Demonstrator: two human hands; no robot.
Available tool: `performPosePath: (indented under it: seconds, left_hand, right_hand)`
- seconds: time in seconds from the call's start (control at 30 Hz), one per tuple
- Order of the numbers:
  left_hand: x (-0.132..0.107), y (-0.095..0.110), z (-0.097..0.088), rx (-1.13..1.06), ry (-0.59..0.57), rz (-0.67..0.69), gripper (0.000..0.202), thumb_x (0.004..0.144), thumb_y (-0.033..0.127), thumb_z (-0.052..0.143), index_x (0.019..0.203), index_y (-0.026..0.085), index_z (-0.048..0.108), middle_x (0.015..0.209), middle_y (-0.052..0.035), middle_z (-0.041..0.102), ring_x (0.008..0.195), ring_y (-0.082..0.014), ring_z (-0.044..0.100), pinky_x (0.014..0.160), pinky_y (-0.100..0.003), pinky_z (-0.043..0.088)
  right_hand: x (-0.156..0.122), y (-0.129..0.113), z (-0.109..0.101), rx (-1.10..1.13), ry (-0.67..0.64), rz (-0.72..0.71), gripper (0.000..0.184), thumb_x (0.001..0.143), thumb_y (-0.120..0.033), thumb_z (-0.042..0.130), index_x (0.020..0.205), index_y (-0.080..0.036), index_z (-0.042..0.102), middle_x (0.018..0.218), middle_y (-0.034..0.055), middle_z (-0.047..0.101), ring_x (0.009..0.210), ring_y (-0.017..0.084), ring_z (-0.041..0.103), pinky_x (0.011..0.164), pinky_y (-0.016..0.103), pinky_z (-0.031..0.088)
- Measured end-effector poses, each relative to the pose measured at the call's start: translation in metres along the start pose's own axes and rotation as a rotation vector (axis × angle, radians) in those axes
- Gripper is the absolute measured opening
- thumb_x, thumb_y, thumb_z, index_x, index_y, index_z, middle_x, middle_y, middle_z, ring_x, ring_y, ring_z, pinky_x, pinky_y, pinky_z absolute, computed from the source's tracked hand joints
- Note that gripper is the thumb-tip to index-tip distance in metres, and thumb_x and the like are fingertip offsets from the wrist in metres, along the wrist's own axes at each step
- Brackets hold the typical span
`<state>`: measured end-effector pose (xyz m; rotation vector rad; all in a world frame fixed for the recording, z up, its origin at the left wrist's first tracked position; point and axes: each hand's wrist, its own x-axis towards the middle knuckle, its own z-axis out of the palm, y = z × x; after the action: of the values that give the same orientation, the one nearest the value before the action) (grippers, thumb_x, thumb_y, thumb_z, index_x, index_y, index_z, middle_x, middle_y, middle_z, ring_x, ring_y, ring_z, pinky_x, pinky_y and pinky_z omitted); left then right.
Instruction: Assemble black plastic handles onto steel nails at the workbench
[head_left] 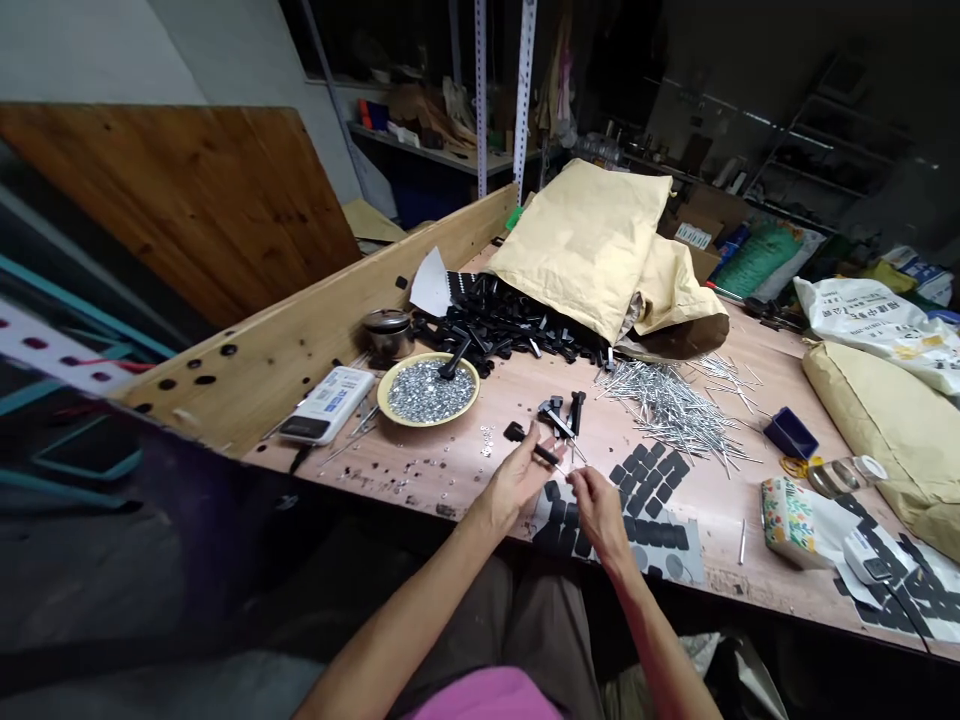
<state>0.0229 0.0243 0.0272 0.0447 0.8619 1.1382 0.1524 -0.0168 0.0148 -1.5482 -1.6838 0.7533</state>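
Note:
My left hand [519,472] is closed round a small black plastic piece [525,441] with a long shank, held just above the table's near edge. My right hand [592,502] is pinched on something thin beside it, too small to name. Under both hands lies a sheet of black adhesive pads [651,478]. A few finished black pieces [564,412] lie just beyond my fingers. Further back sit a heap of metal pins [671,402], a yellow dish of small silver parts [427,390] and a pile of black plastic pieces [499,322].
Tan paper sacks [589,240] spill the black pieces at the back; another sack [892,425] lies at the right. A calculator [328,403] and metal tin [387,331] sit left by the wooden rail [315,330]. A blue box [790,433], floral pack [789,507] and bags crowd the right.

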Motion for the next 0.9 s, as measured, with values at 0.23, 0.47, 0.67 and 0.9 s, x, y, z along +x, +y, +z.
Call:
performPosePath:
  seconds: [0.23,0.47,0.67,0.9]
  left_hand:
    - [-0.072,-0.033,-0.026,0.720,-0.216,0.635,0.030,0.066,0.026,0.075,0.095,0.025,0.070,0.111,-0.0089,0.065,0.120,-0.0289,0.048,0.108,-0.046,0.028]
    - [-0.061,-0.026,-0.050,0.737,-0.143,0.469,0.017,0.072,0.037,0.065,0.070,0.021,0.069,0.057,-0.0013,0.059,0.048,-0.0126,0.051,0.054,-0.027,0.043]
    - [-0.049,0.002,-0.072,0.246,0.006,-0.019,0.040,0.056,0.045,0.073,0.081,0.018,0.056,0.050,0.0074,0.051,0.032,0.0006,0.025,0.037,-0.015,0.013]
    - [-0.041,0.024,-0.088,0.237,0.111,0.053,0.044,0.057,0.044,0.073,0.087,0.018,0.054,0.051,0.0070,0.053,0.030,0.0012,0.025,0.036,-0.014,0.010]
  right_hand:
    - [-0.004,-0.034,-0.058,-0.102,-0.204,-0.061,0.027,0.082,-0.038,0.049,0.101,-0.020,0.051,0.058,-0.0051,0.051,0.049,0.013,0.047,0.052,0.024,0.039]
    - [0.021,-0.052,-0.031,-0.028,-0.537,-0.100,0.023,0.087,-0.037,0.046,0.100,-0.020,0.057,0.060,-0.0034,0.060,0.055,0.013,0.056,0.057,0.024,0.043]
    - [0.090,-0.033,0.058,-0.437,-0.387,-0.325,0.020,0.088,-0.020,0.047,0.095,-0.019,0.066,0.093,0.0079,0.065,0.085,0.019,0.061,0.073,0.027,0.045]
    - [0.122,-0.027,0.113,-0.829,-0.528,-0.405,0.021,0.088,-0.011,0.046,0.088,-0.017,0.066,0.092,0.0104,0.065,0.086,0.020,0.060,0.071,0.027,0.043]
